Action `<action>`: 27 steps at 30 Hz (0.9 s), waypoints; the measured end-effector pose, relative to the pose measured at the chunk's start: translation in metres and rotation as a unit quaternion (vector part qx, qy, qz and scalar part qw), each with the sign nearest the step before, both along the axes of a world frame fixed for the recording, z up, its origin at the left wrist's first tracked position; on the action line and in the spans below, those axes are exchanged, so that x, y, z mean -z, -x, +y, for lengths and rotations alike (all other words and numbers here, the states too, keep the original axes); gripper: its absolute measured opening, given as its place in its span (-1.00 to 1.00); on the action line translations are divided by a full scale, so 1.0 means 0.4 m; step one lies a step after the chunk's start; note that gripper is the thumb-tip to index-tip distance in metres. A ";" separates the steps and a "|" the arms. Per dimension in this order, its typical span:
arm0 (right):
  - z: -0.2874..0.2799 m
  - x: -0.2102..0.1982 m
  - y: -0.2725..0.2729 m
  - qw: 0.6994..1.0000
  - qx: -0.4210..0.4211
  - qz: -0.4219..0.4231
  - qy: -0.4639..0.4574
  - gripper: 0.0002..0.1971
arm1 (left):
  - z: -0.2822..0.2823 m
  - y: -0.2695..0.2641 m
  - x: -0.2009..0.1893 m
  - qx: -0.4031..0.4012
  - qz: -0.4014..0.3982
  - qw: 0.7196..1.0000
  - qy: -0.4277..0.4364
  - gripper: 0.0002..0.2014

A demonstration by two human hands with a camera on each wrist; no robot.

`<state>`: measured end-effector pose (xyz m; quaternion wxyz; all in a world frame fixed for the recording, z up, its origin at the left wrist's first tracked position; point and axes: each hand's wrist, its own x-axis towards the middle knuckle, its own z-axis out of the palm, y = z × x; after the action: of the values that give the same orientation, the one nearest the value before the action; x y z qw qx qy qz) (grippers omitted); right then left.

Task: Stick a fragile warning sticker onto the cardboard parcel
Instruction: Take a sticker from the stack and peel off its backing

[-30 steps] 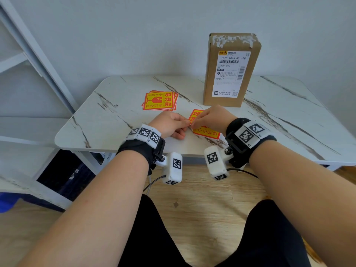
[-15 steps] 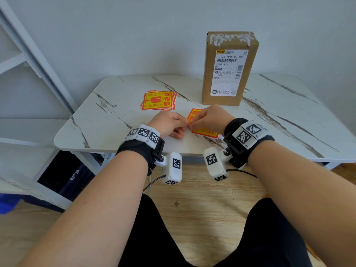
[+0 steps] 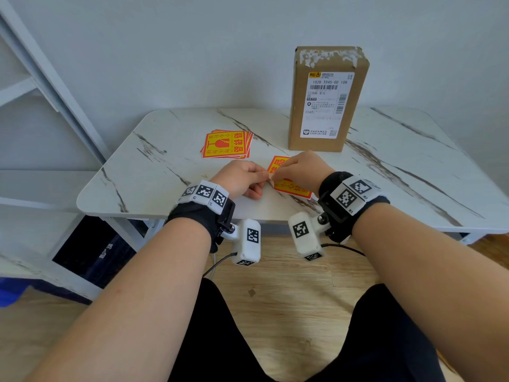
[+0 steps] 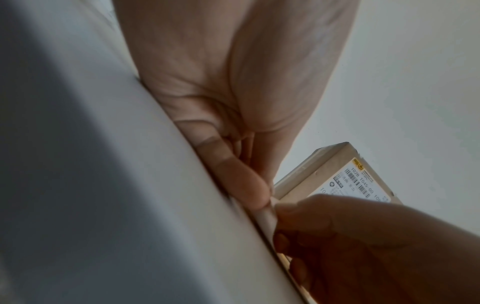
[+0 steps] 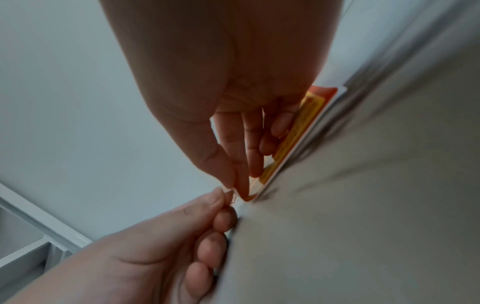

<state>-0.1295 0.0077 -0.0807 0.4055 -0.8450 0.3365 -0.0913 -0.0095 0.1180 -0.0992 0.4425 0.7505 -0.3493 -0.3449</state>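
Both hands pinch one sticker (image 3: 289,186) corner: left hand (image 3: 242,179), right hand (image 3: 300,172) hiding most of its print.

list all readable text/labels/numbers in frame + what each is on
"102B T045-00 108": shipping label on the cardboard parcel.
"1045": same label, lower left.
"易碎品": top sticker of the sticker stack.
"小心轻放": same sticker, probably; small.
Sticker both hands pinch: characters partly covered, unreadable.
Label's fine print, barcodes, QR: too small.
Wrist-band markers: patterns only.
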 end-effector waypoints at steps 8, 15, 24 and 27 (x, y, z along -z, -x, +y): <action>0.003 0.001 0.000 0.999 0.024 -0.007 -0.021 -0.82 | -0.003 0.015 -0.015 -0.057 0.053 0.997 0.009 -0.86; -0.019 -0.018 0.007 0.983 0.094 -0.110 -0.114 -0.85 | -0.009 0.022 -0.040 -0.117 0.049 0.992 0.004 -0.83; -0.014 -0.056 0.008 0.963 0.158 -0.200 -0.083 -0.86 | 0.038 -0.070 -0.104 -0.256 -0.110 0.957 -0.077 -0.74; -0.015 -0.068 0.004 0.955 0.181 -0.216 -0.091 -0.87 | 0.071 -0.106 -0.104 -0.291 -0.133 0.943 -0.091 -0.69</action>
<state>-0.1311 0.0017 -0.0534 0.5204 -0.6893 0.3955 -0.3124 0.0331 0.1463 -0.0575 0.4030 0.8954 -0.1385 -0.1289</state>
